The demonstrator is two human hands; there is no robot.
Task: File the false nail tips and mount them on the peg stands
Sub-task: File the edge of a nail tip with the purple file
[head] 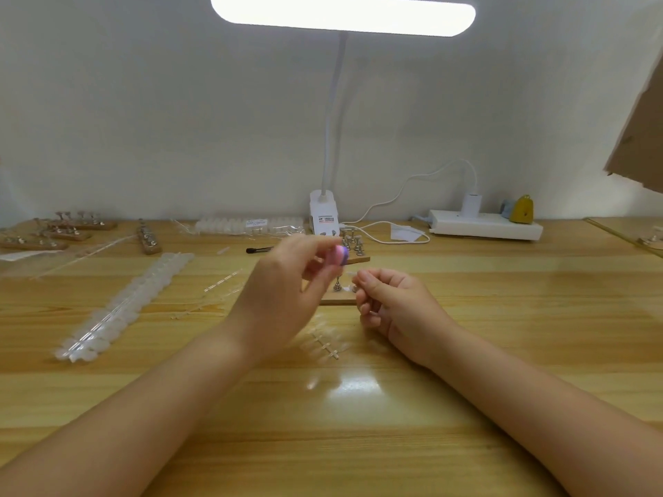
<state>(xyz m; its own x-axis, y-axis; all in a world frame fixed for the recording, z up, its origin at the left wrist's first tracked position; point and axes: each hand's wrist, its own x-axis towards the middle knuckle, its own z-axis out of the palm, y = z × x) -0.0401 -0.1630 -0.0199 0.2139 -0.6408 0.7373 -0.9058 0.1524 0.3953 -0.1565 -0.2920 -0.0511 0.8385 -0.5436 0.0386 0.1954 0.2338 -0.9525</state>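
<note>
Left hand pinches the pink-purple file block; right hand curls round a clear nail tip above the peg stand. Pegs look mostly bare, strips wait.

A small nail-craft workbench: a wooden table against a plain white wall, lit by a clip-on desk lamp; left of the lamp lie strips of false nail tips and wooden peg stands, right of it a white power strip

Pink-purple file block raised over the wooden peg stand; clear nail-tip strip flat nearby.
</note>
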